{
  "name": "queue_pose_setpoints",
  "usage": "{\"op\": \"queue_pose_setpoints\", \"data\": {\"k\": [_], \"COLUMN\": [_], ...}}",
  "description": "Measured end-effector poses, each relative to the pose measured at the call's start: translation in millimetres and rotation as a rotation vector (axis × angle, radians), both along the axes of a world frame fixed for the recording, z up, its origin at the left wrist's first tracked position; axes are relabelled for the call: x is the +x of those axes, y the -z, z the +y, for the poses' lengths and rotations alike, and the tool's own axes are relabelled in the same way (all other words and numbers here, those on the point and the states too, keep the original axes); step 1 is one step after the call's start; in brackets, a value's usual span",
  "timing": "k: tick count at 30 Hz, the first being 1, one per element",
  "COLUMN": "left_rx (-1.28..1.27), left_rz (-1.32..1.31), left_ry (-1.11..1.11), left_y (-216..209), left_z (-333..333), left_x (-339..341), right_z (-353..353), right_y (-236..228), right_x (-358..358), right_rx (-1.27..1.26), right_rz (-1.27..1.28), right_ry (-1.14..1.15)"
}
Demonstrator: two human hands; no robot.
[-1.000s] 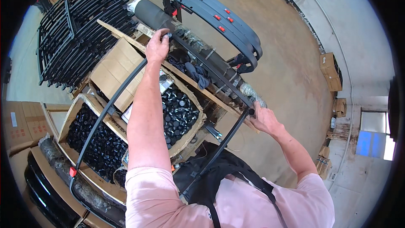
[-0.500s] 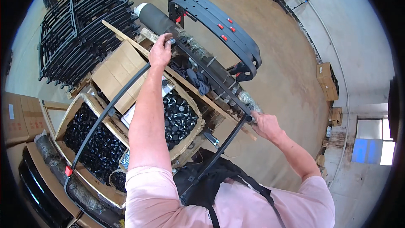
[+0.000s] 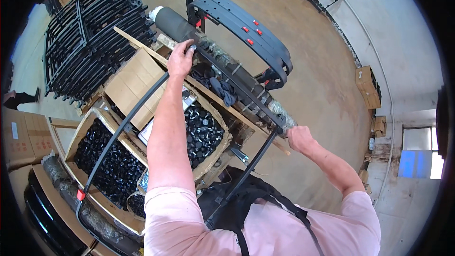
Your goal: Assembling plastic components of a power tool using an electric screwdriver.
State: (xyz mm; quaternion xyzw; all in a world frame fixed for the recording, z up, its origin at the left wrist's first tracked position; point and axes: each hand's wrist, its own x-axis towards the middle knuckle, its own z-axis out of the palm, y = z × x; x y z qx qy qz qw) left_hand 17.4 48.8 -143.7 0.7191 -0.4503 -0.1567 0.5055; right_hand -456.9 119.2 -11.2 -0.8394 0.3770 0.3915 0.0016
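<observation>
A black tubular metal frame (image 3: 237, 75) lies in front of me, its long bar slanting from upper left to right. My left hand (image 3: 180, 59) is closed round its far left corner, with a small shiny round piece (image 3: 192, 47) showing at the fingertips. Closed into a fist, my right hand (image 3: 300, 139) is at the bar's right corner; what its fingers hold is hidden. From the left corner, a curved side tube (image 3: 150, 94) with a red clip (image 3: 80, 195) runs under my left forearm. Another straight tube (image 3: 242, 178) comes from the right corner toward my body.
Open cartons of small black knob-like parts (image 3: 108, 163) (image 3: 204, 130) stand beneath the frame. A wrapped roll (image 3: 173, 22) and wooden slat (image 3: 227, 106) lie beyond. Curved black racks (image 3: 239, 23) stand behind; stacked black frames (image 3: 95, 38) are far left. Cartons (image 3: 368, 86) line the right wall.
My right hand has closed into a fist and shifted slightly right at the corner. My left hand stays at its corner. A person's dark-clothed leg has appeared at the far left edge.
</observation>
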Motion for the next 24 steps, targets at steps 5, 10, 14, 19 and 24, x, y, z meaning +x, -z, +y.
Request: {"op": "queue_pose_setpoints", "data": {"k": [5, 10, 14, 19, 24], "left_rx": [0.067, 0.006, 0.133, 0.244, 0.265], "left_rz": [0.021, -0.020, -0.098, -0.211, -0.410], "left_ry": [0.010, 0.002, -0.003, -0.062, -0.018], "left_y": [10, 4, -18, -26, -36], "left_z": [-8, -3, -5, -2, 25], "left_x": [4, -7, -11, 3, 67], "right_z": [-3, 10, 5, 19, 20], "right_y": [0, 5, 24, 33, 33], "right_x": [0, -1, -7, 11, -3], "right_rx": [-0.033, -0.109, -0.125, -0.161, -0.182], "right_rz": [-0.078, -0.446, -0.492, -0.425, -0.415], "right_ry": [-0.054, -0.113, -0.082, 0.032, 0.128]}}
